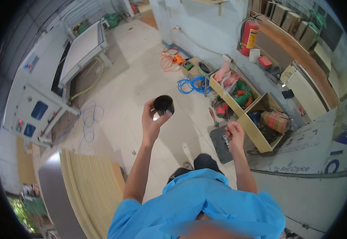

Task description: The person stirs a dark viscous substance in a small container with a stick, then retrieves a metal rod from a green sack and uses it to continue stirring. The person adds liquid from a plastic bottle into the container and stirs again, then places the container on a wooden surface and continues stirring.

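My left hand (151, 124) is wrapped round a dark, round cup (164, 105), held up over the pale floor. The cup's open top faces up, and its inside looks dark. To the right, my right hand (235, 136) is raised with thumb and fingers pinched together. Whatever is in that pinch, if anything, is too small to make out. This hand is above a black flat case (220, 145) on the floor and beside a wooden box with compartments (242, 119).
Pink bags (222, 71) and a wrapped brown package (276, 121) fill the box. Blue hose (191, 83) and orange cord (168, 60) lie by the wall. A red fire extinguisher (249, 36) stands at far right. Stacked boards (87, 187) are at near left, a large machine (38, 111) beyond.
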Available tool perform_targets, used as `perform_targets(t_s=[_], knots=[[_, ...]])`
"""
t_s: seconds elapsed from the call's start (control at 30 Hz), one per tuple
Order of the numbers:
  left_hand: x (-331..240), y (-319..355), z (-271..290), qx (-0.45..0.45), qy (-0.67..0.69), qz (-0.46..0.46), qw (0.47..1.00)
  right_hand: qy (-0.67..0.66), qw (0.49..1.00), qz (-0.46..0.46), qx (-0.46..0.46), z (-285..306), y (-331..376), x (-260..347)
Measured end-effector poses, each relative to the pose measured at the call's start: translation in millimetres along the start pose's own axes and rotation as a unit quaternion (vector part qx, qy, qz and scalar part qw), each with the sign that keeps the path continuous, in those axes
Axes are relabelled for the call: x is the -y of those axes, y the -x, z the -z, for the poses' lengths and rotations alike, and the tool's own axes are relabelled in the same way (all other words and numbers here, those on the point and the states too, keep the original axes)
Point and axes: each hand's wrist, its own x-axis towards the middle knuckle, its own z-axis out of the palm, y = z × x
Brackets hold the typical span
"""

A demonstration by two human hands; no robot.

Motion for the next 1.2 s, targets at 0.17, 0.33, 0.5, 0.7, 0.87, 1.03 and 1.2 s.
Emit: perform_targets(t_s=[0.17, 0.33, 0.5, 0.7, 0.87, 1.03, 1.2], knots=[[7.4, -218.5, -29.9, 0.066, -0.018, -0.078, 0.995, 0.1, 0.98, 0.076, -0.153, -14.3, -87.1, -11.0], [26.5, -415.8, -64.8, 0.093, 0.008, -0.117, 0.989, 0.079, 0.966, 0.125, -0.213, -62.3, -239.1, -23.7], [37.5, -580.5, -95.3, 0.091, 0.012, -0.098, 0.991, 0.072, 0.961, 0.217, -0.156, -164.7, -400.4, 17.6], [70.5, -768.7, -134.5, 0.072, -0.057, -0.131, 0.987, 0.1, 0.94, 0.314, -0.092, -284.5, -529.7, 85.2], [96.7, -917.4, -187.8, 0.072, -0.143, -0.223, 0.962, 0.093, 0.904, 0.367, -0.197, -327.4, -601.1, 104.9], [117.7, -1014.2, -237.0, 0.063, -0.21, -0.232, 0.948, 0.085, 0.858, 0.384, -0.331, -359.1, -647.1, 116.3], [128.8, -1046.7, -265.3, 0.108, -0.251, -0.23, 0.934, 0.122, 0.776, 0.458, -0.417, -384.6, -662.8, 137.9]])
